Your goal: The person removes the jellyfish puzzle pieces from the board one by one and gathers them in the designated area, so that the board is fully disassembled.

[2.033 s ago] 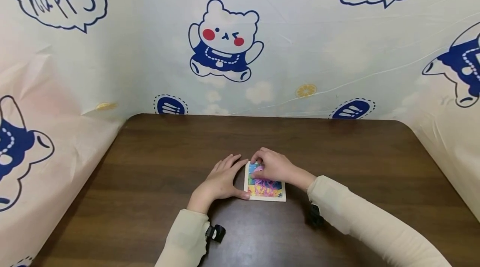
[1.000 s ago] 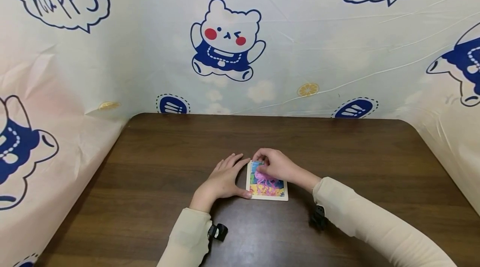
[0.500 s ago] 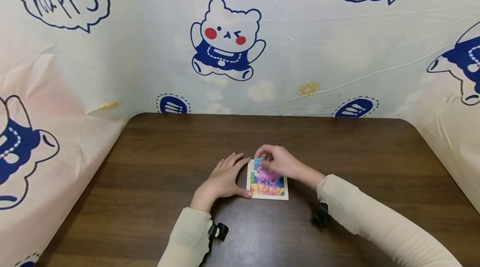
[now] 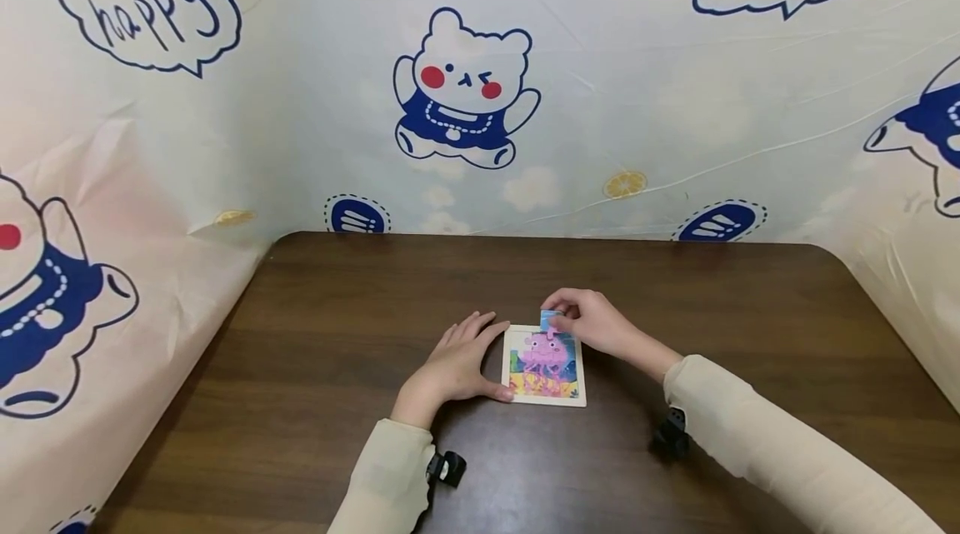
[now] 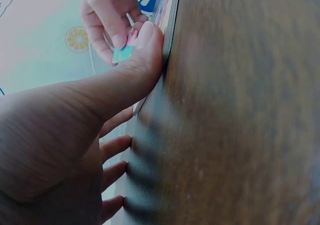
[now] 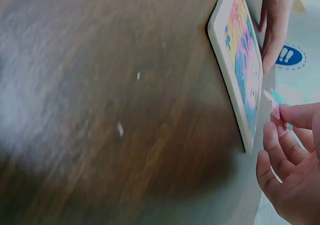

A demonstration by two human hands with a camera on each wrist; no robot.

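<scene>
A jigsaw puzzle (image 4: 546,359) with a pink octopus picture lies in a pale square frame (image 4: 543,402) on the table. Its upper left part shows bare pale backing. My right hand (image 4: 592,321) pinches a light blue and pink puzzle piece (image 4: 549,319) between thumb and fingers, above the frame's far edge. The same puzzle piece (image 6: 274,102) shows raised off the board in the right wrist view. My left hand (image 4: 459,363) rests at the frame's left side, fingers spread. Its thumb touches the near left corner and its index finger reaches the far left corner.
The brown wooden table (image 4: 337,292) surrounds the puzzle. Behind it and at both sides hangs a pale printed cloth (image 4: 585,101) with cartoon bears. Black wrist cameras are strapped at both sleeves (image 4: 390,467).
My right hand has lifted the puzzle piece from the upper left of the board and moved it right and away, baring backing there. My left hand keeps its place at the frame.
</scene>
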